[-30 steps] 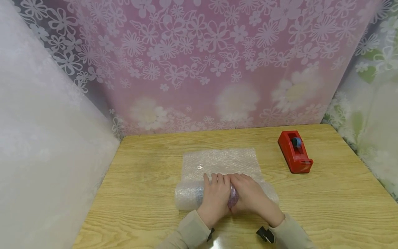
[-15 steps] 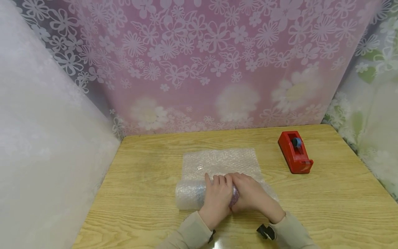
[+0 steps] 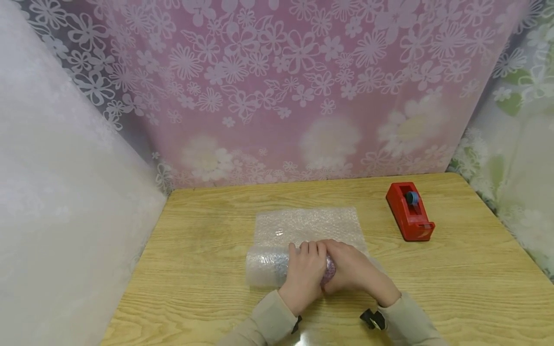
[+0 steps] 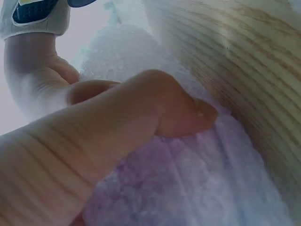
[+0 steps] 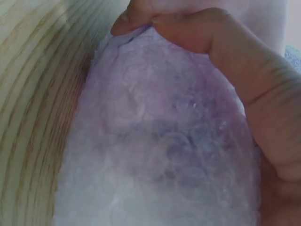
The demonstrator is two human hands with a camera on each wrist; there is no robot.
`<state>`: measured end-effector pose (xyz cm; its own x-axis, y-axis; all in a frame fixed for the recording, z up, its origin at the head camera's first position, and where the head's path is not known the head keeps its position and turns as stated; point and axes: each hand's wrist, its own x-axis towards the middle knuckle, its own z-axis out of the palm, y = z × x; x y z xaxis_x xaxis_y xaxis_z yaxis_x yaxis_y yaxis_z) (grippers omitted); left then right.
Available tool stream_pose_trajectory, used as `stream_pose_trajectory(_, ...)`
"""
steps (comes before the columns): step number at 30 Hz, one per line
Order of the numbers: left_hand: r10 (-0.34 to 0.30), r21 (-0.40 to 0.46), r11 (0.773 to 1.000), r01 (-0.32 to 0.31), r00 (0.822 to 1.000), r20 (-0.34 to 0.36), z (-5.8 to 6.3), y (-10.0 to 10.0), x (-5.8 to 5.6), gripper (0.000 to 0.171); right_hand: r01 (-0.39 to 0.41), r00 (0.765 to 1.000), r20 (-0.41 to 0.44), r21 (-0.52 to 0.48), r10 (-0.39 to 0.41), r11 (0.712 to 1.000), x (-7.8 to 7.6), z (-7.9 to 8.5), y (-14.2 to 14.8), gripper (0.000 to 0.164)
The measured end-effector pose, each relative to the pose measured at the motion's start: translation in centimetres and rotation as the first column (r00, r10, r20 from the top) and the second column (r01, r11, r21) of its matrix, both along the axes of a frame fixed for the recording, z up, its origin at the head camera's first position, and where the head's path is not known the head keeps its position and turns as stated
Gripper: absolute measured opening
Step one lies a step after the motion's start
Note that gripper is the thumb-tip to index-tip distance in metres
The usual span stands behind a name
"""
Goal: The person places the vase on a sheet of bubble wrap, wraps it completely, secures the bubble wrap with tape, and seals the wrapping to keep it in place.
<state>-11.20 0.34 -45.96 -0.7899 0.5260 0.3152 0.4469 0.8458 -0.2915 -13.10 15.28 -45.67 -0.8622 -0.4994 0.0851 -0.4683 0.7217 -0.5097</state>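
Cupping the bubble-wrap roll (image 3: 270, 266) with both hands, I have it lying crosswise near the middle of the wooden table (image 3: 454, 288), with the loose flat part of the sheet (image 3: 307, 225) spread out just beyond it. My left hand (image 3: 305, 275) curls over the top of the roll, and in the left wrist view the thumb (image 4: 181, 110) presses into the wrap. My right hand (image 3: 352, 271) wraps round it just beside the left, fingers (image 5: 188, 28) hooked over the far edge. Something purplish (image 3: 327, 274) shows through the film between my hands (what it is, I cannot tell through the bubbles).

I judge the bundle light and soft on the outside: the wrap gives under my thumb and looks slick, so it could unroll or slide if I loosened my grip. Whatever sits inside may be fragile, so I would not squeeze hard. The best hold seems to be right over the bulge where the wrapped thing lies, palms on top, rather than at the empty, floppy left end. The red tape dispenser (image 3: 409, 210) stands well apart, to the right.
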Motion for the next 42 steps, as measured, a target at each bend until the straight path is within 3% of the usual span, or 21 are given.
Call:
stream_pose_trajectory(5, -0.005, 0.002, 1.0, 0.005, 1.0, 0.006, 0.0, 0.0, -0.1, 0.079, -0.019, 1.0, -0.005, -0.009, 0.019, 1.0, -0.2, -0.1, 0.3, 0.083)
stream_pose_trajectory(14, -0.021, -0.024, 0.999, 0.023, 0.997, 0.08, 0.1, 0.3, -0.4, 0.075, -0.022, 0.998, 0.057, -0.035, 0.024, 0.999, -0.5, -0.6, 0.8, 0.081)
stream_pose_trajectory(21, -0.053, -0.051, 0.997, 0.056, 0.997, 0.059, -0.1, 0.2, -0.6, 0.075, -0.003, 0.998, 0.065, -0.038, 0.006, 0.999, -0.5, -0.8, 0.8, 0.086)
stream_pose_trajectory(27, -0.072, -0.018, 0.997, 0.074, 0.996, 0.057, -0.1, -0.1, -0.6, 0.074, -0.012, 0.997, 0.079, -0.067, 0.017, 0.998, -0.5, -0.9, 0.8, 0.083)
stream_pose_trajectory(35, -0.07, 0.036, 0.997, 0.066, 0.991, 0.116, 0.2, 0.0, -0.8, 0.068, -0.016, 1.0, 0.009, -0.053, 0.016, 0.998, -0.3, -1.0, 0.9, 0.084)
stream_pose_trajectory(42, -0.013, 0.005, 1.0, 0.013, 0.992, 0.127, 0.2, 0.3, -0.6, 0.068, 0.029, 0.995, -0.101, 0.044, -0.024, 0.999, 0.5, -0.3, 0.5, 0.087)
